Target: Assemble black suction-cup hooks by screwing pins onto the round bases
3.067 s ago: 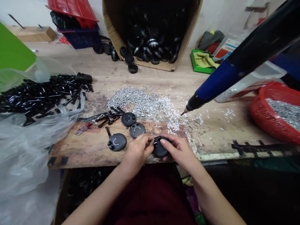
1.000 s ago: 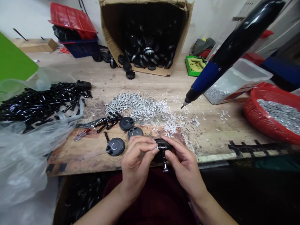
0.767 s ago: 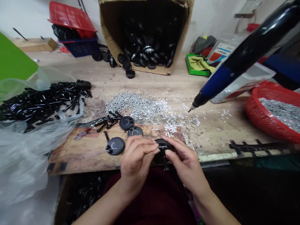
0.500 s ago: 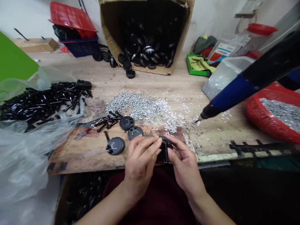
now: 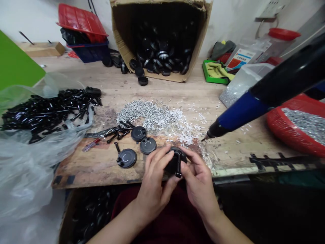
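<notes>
Between my hands, at the table's front edge, is a round black disc part (image 5: pixel 171 165) with a short black handle (image 5: pixel 178 164) standing out toward me. My left hand (image 5: pixel 155 174) grips the disc's left side, fingers over the top and thumb low by the handle's end. On the right side my right hand (image 5: pixel 199 173) is closed round the rim, its thumb against the handle. A finished-looking disc with a handle (image 5: pixel 127 158) lies to the left, beside two more black discs, one (image 5: pixel 148 145) overlapping the other (image 5: pixel 138 134).
An electric screwdriver (image 5: pixel 236 112) hangs in from the right, tip above the table. Behind the discs spread small screws (image 5: pixel 134 110) and white plastic bits (image 5: pixel 186 135). Black handles (image 5: pixel 50 108) fill a plastic bag at left. A carton (image 5: pixel 122 37) of black discs and a red basket (image 5: pixel 281 135) stand around.
My left hand has shifted its hold, the thumb now low beside the handle, and more of the disc shows. The screwdriver's tip has swung left and toward me.
</notes>
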Motion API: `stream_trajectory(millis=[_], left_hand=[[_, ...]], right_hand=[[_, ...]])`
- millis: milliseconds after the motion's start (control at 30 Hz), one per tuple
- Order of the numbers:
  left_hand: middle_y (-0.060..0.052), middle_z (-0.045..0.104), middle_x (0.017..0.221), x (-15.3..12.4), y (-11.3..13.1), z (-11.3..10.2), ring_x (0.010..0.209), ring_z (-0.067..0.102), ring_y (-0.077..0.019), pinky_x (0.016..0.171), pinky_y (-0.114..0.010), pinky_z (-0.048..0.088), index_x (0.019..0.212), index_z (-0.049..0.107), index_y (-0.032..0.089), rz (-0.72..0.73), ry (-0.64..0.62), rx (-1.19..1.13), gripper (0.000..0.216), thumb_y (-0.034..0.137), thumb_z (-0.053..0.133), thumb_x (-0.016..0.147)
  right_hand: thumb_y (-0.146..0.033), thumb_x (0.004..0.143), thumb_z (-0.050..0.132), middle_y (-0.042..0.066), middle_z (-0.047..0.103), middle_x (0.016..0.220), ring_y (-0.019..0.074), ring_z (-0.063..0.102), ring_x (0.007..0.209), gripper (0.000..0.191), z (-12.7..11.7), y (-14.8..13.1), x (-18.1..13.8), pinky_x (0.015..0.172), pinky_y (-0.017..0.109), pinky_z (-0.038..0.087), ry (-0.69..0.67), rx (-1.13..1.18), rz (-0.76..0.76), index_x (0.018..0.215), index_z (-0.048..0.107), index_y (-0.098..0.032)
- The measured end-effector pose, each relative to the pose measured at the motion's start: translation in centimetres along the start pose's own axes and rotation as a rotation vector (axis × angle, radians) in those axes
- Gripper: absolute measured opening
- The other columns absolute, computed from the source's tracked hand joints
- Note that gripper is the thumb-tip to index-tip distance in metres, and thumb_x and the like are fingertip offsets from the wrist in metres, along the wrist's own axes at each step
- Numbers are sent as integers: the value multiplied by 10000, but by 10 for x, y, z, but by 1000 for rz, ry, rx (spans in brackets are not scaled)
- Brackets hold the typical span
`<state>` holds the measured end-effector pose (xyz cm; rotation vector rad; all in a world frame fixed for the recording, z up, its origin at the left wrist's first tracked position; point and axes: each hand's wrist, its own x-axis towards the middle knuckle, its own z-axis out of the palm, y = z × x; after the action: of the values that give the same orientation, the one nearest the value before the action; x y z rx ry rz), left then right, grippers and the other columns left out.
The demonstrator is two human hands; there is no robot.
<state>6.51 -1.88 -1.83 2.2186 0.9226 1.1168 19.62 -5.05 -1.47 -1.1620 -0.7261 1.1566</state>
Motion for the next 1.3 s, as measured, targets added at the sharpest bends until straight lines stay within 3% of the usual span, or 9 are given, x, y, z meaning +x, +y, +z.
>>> stream_trajectory(millis=[100, 167, 267, 333, 467, 600, 700, 867, 1300], left_hand=[[-152, 316, 1461, -3, -4, 1, 1351, 289, -294, 1093, -472, 270, 1418, 260, 227, -76, -70, -82, 786, 271, 696, 766], [-124, 366, 1421, -3, -6, -1, 1317, 347, -290, 1066, -444, 314, 1373, 335, 258, -238, -16, -210, 715, 275, 702, 759], [-65, 560, 1148, 1, -8, -9, 1008, 578, -211, 870, -339, 457, 1184, 484, 255, -590, 51, -658, 455, 270, 681, 774], [-25, 586, 939, 3, -7, -17, 725, 579, -126, 687, -260, 461, 1086, 522, 227, -749, 1, -1014, 361, 293, 680, 767], [-4, 522, 793, 5, -5, -28, 574, 437, -69, 538, -218, 367, 1018, 568, 173, -823, -138, -1357, 350, 290, 700, 717], [-40, 540, 853, 3, -2, -32, 616, 421, -86, 553, -228, 337, 1009, 571, 157, -887, -276, -1385, 384, 284, 717, 677], [-64, 559, 895, 4, 0, -35, 645, 421, -97, 580, -236, 333, 1001, 576, 150, -926, -331, -1348, 381, 281, 719, 673], [-73, 545, 935, 8, 4, -36, 686, 422, -111, 598, -243, 344, 989, 597, 157, -948, -339, -1365, 351, 337, 710, 710], [-25, 542, 836, 7, 8, -29, 597, 369, -64, 525, -216, 299, 893, 625, 156, -1138, -220, -1192, 316, 346, 760, 679]], right_hand=[[-306, 854, 614, 19, 623, 1219, 154, 619, 1040, 337, 2, 0, -2, 884, 267, 509, -21, -66, 16, 1188, 572, -319], [-341, 886, 559, 34, 605, 1245, 183, 597, 1085, 311, 1, -3, -4, 888, 306, 505, -74, -166, 2, 1196, 581, -314], [-342, 904, 525, 38, 658, 1084, 167, 637, 917, 256, -4, -15, -3, 765, 296, 522, -175, -366, -72, 1129, 638, -301], [-310, 898, 539, 21, 660, 926, 143, 626, 816, 202, -8, -26, 3, 730, 280, 504, -188, -473, -150, 1040, 679, -282], [-252, 891, 546, 25, 631, 1003, 152, 584, 994, 192, -9, -42, 27, 902, 310, 441, -227, -551, -278, 1034, 674, -261], [-217, 890, 526, 25, 633, 1150, 158, 564, 1104, 248, -1, -43, 50, 999, 357, 407, -485, -432, -205, 1094, 658, -267], [-237, 869, 546, 15, 673, 1100, 182, 594, 1076, 226, 6, -38, 57, 919, 359, 480, -573, -346, -38, 1046, 686, -255], [-276, 817, 601, 5, 708, 938, 175, 651, 867, 199, 9, -29, 56, 674, 288, 536, -551, -227, 151, 981, 710, -249], [-260, 718, 685, 6, 705, 789, 102, 593, 676, 173, 7, -10, 59, 643, 234, 447, -470, -75, 263, 866, 729, -181]])
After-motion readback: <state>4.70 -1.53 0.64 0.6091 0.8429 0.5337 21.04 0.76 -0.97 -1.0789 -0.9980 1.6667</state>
